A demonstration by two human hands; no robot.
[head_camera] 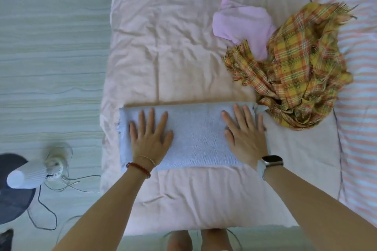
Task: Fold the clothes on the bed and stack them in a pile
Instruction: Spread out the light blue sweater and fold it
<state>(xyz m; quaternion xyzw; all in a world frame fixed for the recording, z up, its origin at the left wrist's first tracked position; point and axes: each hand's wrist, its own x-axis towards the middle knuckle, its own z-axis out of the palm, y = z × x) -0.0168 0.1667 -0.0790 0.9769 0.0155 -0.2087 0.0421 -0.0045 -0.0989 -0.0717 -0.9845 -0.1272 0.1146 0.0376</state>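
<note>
A pale blue knitted garment (195,134) lies folded into a wide flat rectangle on the pink bed (163,47). My left hand (150,134) presses flat on its left part, fingers spread and straight. My right hand (244,132) presses flat on its right end, fingers straight too. Behind and to the right a yellow plaid scarf (295,67) lies crumpled in a heap, its lower edge almost touching the blue garment's right end. A lilac garment (242,22) lies loosely bunched behind the scarf, partly under it.
A striped pink-and-white cover (359,67) runs along the bed's right side. A small white fan (40,169) with trailing cables stands on the wooden floor (51,47) to the left, beside a dark round base (12,189). My feet (200,240) are at the bed's near edge.
</note>
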